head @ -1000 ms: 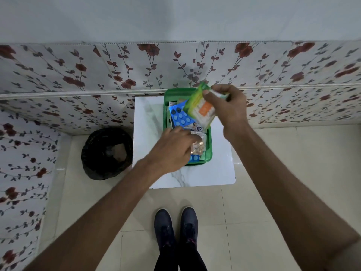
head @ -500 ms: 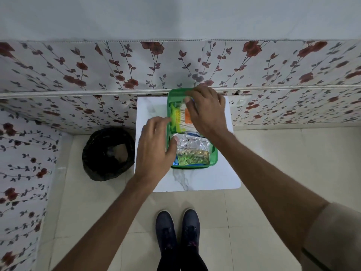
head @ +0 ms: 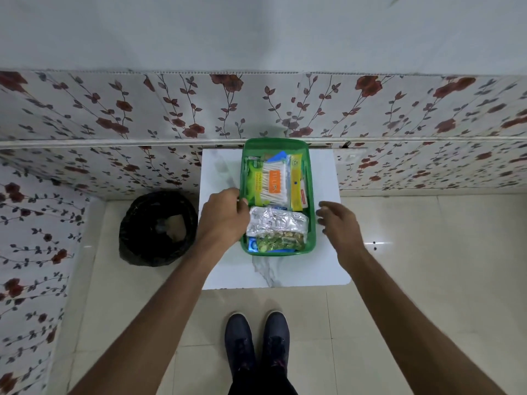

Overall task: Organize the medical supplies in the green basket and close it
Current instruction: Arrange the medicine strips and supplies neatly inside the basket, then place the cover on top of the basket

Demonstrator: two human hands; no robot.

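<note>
The green basket (head: 312,195) stands open on a small white marble table (head: 285,269), against the wall. Inside, at the far end, lie a cotton swab pack with an orange label (head: 273,181), a green packet (head: 254,178) and a yellow packet (head: 296,182). Silver foil strips (head: 276,222) and a green pill blister (head: 281,242) fill the near end. My left hand (head: 225,215) curls on the basket's left rim, thumb at the inner edge. My right hand (head: 338,220) hovers just right of the basket, fingers apart, holding nothing.
A black bin bag (head: 158,228) sits on the tiled floor left of the table. The flowered wall panel (head: 171,109) runs right behind the table. My shoes (head: 256,343) stand in front of the table's near edge.
My right hand has let go of the swab pack, which now lies in the basket, and moved out to the right side. My left hand stays at the left rim.
</note>
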